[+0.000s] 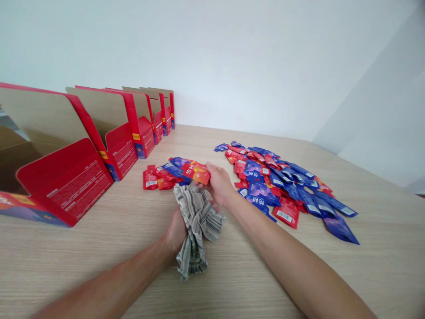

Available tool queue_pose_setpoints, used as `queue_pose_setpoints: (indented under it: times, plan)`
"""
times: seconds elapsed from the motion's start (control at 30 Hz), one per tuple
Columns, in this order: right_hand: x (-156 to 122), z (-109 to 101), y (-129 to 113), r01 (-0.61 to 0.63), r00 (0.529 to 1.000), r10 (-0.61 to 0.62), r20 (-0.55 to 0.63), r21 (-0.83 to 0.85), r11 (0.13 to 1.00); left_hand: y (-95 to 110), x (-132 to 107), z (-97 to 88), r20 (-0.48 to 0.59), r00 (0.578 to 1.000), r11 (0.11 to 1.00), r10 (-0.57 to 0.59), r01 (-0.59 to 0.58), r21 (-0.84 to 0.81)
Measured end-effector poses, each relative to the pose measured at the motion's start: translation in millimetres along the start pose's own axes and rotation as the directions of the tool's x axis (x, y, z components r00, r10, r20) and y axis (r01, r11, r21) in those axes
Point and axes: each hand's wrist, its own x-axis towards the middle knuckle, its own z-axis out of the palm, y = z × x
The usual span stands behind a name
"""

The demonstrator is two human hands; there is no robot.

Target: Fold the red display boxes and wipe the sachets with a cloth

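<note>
My left hand (178, 228) is closed on a crumpled grey-and-white striped cloth (195, 221), which covers most of its fingers. Just beyond it, my right hand (219, 182) pinches a red and orange packet (195, 172) by its right end, printed side up. The packet hovers by the near right edge of a small pile of red and blue packets (166, 172). Left fingertips show close under the packet; whether they touch it I cannot tell. To the right of my right forearm lies a larger heap of red and blue packets (262, 177), loosely spread.
Several open red cardboard boxes (79, 177) stand in a row along the left, running back towards the white wall (212, 57). Their flaps are raised and brown inside. All rests on a pale wood-grain table (133, 239).
</note>
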Motion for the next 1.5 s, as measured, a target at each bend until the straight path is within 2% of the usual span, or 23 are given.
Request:
queue_pose_setpoints:
  times: [0.07,0.17,0.3,0.43,0.53,0.6,0.7,0.73,0.8,0.87,0.9,0.97,1.07,1.23,1.37,1.5]
  plan:
    - [23,15,0,-0.025,1.0,0.025,-0.007,0.029,0.999,0,0,-0.7,-0.045,0.998,0.999,-0.049,0.049,0.0]
    - [53,37,0,-0.046,0.999,0.046,0.0,0.004,0.999,-1,-1,-2.5,-0.048,0.994,0.995,-0.098,0.098,-0.001]
    - [77,55,4,-0.062,0.997,0.07,0.038,-0.166,0.984,-2,-2,-1.7,-0.015,0.993,0.993,-0.12,0.12,0.017]
    - [82,51,11,-0.032,0.999,0.045,0.022,-0.423,0.906,0,-5,-2.4,-0.027,0.99,0.99,-0.136,0.137,0.044]
    - [76,30,9,0.053,0.998,-0.052,0.019,-0.605,0.794,3,-7,-6.0,-0.014,0.992,0.99,-0.126,0.126,0.058]
    - [70,8,1,0.118,0.99,-0.138,0.029,-0.708,0.696,4,-9,-7.9,0.015,0.995,0.993,-0.1,0.099,0.07]
    - [56,-37,-21,0.172,0.964,-0.264,0.024,-0.813,0.556,4,-10,-7.8,0.027,0.994,0.989,-0.104,0.1,0.105]
    - [51,-53,-29,0.164,0.953,-0.303,0.014,-0.863,0.478,4,-10,-7.3,0.024,0.993,0.987,-0.116,0.113,0.112]
    - [39,-86,-43,0.061,0.93,-0.366,-0.026,-0.973,0.224,2,-10,-6.7,0.02,0.991,0.985,-0.133,0.13,0.111]
    - [25,-114,-52,-0.134,0.917,-0.386,-0.099,-0.989,-0.066,1,-9,-7.2,0.023,0.991,0.986,-0.129,0.126,0.11]
    - [19,-126,-53,-0.222,0.916,-0.372,-0.146,-0.96,-0.168,0,-8,-7.9,0.026,0.992,0.986,-0.124,0.12,0.112]
    - [7,-141,-52,-0.31,0.922,-0.314,-0.225,-0.916,-0.254,0,-7,-9.7,0.031,0.993,0.988,-0.11,0.106,0.116]
    - [-4,-149,-44,-0.299,0.938,-0.263,-0.226,-0.912,-0.282,0,-7,-10.9,0.066,0.993,0.991,-0.093,0.086,0.102]
    - [-6,-147,-35,-0.22,0.952,-0.27,-0.147,-0.94,-0.262,2,-9,-9.4,0.019,0.997,0.993,-0.077,0.075,0.086]
    - [-7,-146,-35,-0.17,0.956,-0.275,-0.101,-0.955,-0.243,2,-10,-10.6,0.042,0.997,0.995,-0.067,0.064,0.077]
    - [-17,-135,-43,-0.034,0.934,-0.354,0.04,-0.979,-0.2,2,-10,-10.3,0.047,0.996,0.992,-0.074,0.069,0.105]
